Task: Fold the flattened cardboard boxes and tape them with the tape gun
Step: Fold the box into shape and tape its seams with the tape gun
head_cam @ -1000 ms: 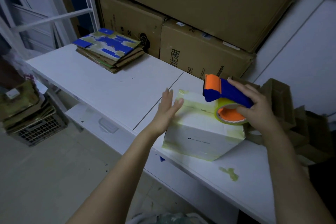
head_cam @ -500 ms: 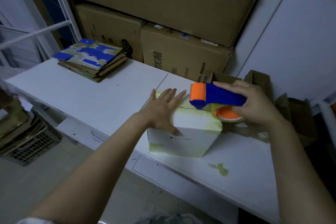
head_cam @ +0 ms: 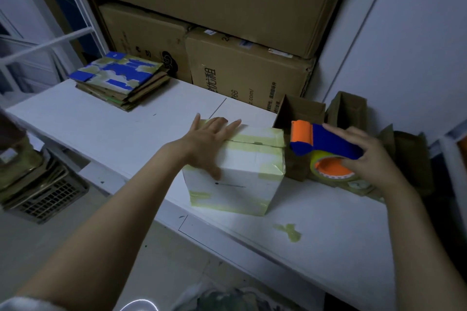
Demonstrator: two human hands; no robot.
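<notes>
Left forearm (head_cam: 113, 222), right forearm (head_cam: 414, 222) bare; pale sleeve (head_cam: 17, 304) edge on left.

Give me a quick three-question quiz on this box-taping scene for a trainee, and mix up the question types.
1. True or false: the left hand rests with straight, spread fingers on the white box.
2. What does the right hand grip? A) scissors B) the tape gun C) a marker
3. Fill in: as the camera sees it, the stack of flattened boxes lies on the table to the ___ of the white box.

Key: 1 true; 2 B; 3 left.
</notes>
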